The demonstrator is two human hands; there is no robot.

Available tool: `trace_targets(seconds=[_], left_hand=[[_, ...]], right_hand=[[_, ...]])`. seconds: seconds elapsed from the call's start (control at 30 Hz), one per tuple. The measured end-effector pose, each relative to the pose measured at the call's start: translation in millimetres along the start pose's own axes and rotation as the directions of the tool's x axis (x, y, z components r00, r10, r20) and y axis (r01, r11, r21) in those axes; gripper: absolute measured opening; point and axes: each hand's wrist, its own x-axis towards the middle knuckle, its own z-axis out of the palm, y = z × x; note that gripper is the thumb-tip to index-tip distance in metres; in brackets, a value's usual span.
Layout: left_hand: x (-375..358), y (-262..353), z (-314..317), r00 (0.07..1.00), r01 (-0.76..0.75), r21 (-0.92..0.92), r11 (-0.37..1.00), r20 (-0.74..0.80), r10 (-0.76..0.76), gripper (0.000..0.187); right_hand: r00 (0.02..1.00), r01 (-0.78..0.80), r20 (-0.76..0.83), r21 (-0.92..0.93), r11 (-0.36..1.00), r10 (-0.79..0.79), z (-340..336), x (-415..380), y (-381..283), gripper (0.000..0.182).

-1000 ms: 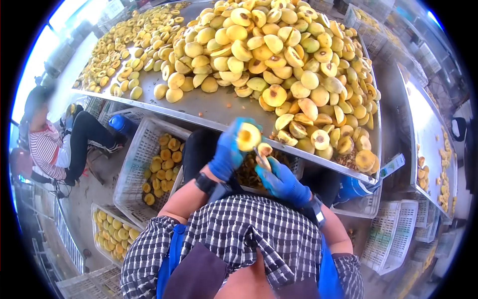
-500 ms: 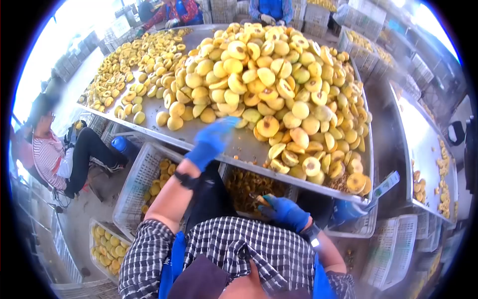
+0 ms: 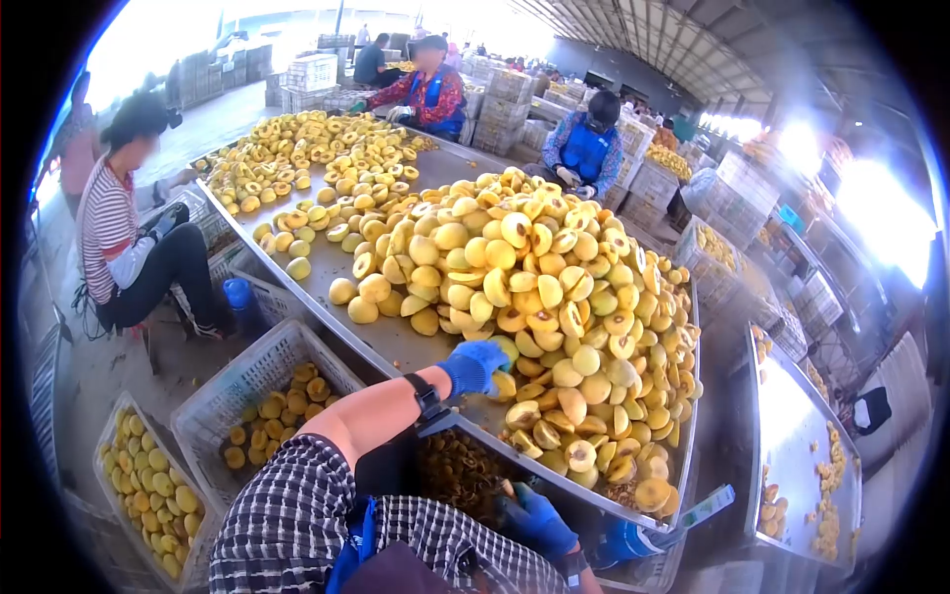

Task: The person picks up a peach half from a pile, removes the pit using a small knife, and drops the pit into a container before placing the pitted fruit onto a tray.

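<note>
My left hand (image 3: 475,367), in a blue knit glove, reaches to the near edge of a big pile of halved yellow peaches (image 3: 554,287) on a metal table. Its fingers are curled around a greenish-yellow peach half (image 3: 507,348) at the edge of the pile. Lower down, my right hand (image 3: 539,522), also gloved in blue, is closed above a crate of dark brown scraps (image 3: 460,465). A small tool with a light-coloured end (image 3: 508,488) sticks out of it; the rest is hidden by the fingers.
Left of my arm stands a white crate (image 3: 213,396) partly filled with peach halves, beside another crate of peaches (image 3: 148,485). The metal table's raised rim (image 3: 381,358) runs in front of me. A seated person (image 3: 129,228) is at left; two people work across the table.
My left hand has gone from blurred motion over the bare table edge to the pile, where its fingers close on a peach half. The view has tilted up. My right hand stays low with the tool.
</note>
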Motion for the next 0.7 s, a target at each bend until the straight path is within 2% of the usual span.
trace_targets(seconds=[0.03,0.07,0.1,0.13,0.17,0.2,0.23,0.27,0.3,0.33,0.37,0.4,0.43,0.47,0.5,0.6,0.67,0.7], left_hand=[[-11,-8,6,0.997,-0.014,-0.097,0.995,-0.08,0.007,0.044],[-19,-12,16,0.987,-0.038,-0.193,0.98,-0.16,0.007,0.043],[-28,-16,43,0.926,-0.03,-0.345,0.938,-0.362,-0.104,0.039],[-35,-3,30,0.921,-0.027,-0.745,0.667,-0.277,-0.273,0.039],[-46,16,24,0.913,-0.022,-0.972,0.233,-0.115,-0.391,0.04],[-57,29,21,0.901,-0.028,-0.964,-0.263,0.09,-0.424,0.041],[-60,23,30,0.919,-0.067,-0.92,-0.387,0.095,-0.383,0.048],[-64,28,33,0.929,-0.086,-0.907,-0.413,0.077,-0.363,0.051],[-69,57,9,0.904,-0.069,-0.924,-0.375,0.101,-0.415,0.051],[-72,62,9,0.906,-0.067,-0.904,-0.422,0.122,-0.406,0.049],[-74,74,2,0.914,-0.122,-0.865,-0.486,0.093,-0.395,0.045],[-75,73,11,0.926,-0.22,-0.963,-0.157,-0.155,-0.345,0.043],[-79,80,0,0.925,-0.202,-0.975,0.09,-0.22,-0.308,0.043],[-81,83,-6,0.929,-0.191,-0.966,0.173,-0.235,-0.285,0.042],[-82,87,-11,0.932,-0.182,-0.95,0.254,-0.249,-0.262,0.042],[-79,87,-10,0.944,-0.167,-0.984,0.056,-0.176,-0.28,0.041],[-78,85,-9,0.947,-0.165,-0.986,0.002,-0.159,-0.278,0.039],[-78,84,-8,0.941,-0.169,-0.984,0.053,-0.178,-0.288,0.038]], right_hand=[[0.915,0.388,0.003,-0.284,0.877,-0.404,-4,5,4,0.027],[0.966,0.258,-0.029,-0.03,0.966,-0.259,-5,8,3,0.029],[0.995,0.105,-0.021,0.229,0.968,-0.103,-9,13,-11,0.031],[0.998,-0.06,0.03,0.471,0.88,0.052,-11,18,-23,0.032],[0.996,-0.088,0.038,0.57,0.817,0.08,-13,23,-24,0.036],[0.996,-0.051,-0.036,0.527,0.849,0.083,-16,26,-37,0.039],[0.997,-0.016,-0.049,0.587,0.81,0.055,-18,34,-35,0.043],[0.957,0.288,-0.083,0.199,0.937,-0.276,-19,40,-38,0.04],[0.781,0.44,-0.112,-0.6,0.668,-0.615,-20,46,-41,0.038],[0.531,0.27,-0.123,-0.913,0.305,-0.838,-21,52,-44,0.035],[0.541,0.299,-0.105,-0.904,0.307,-0.835,-24,60,-52,0.036],[0.548,0.322,-0.197,-0.847,0.423,-0.813,-22,66,-60,0.036],[0.668,0.276,-0.321,-0.731,0.624,-0.671,-20,64,-81,0.036],[0.757,0.236,-0.371,-0.613,0.754,-0.538,-20,67,-87,0.035],[0.765,0.224,-0.36,-0.629,0.745,-0.534,-19,67,-92,0.034],[0.781,0.186,-0.349,-0.662,0.726,-0.518,-13,67,-97,0.032],[0.794,0.176,-0.343,-0.661,0.73,-0.502,-10,67,-98,0.032],[0.803,0.178,-0.338,-0.651,0.738,-0.491,-9,67,-97,0.032]])
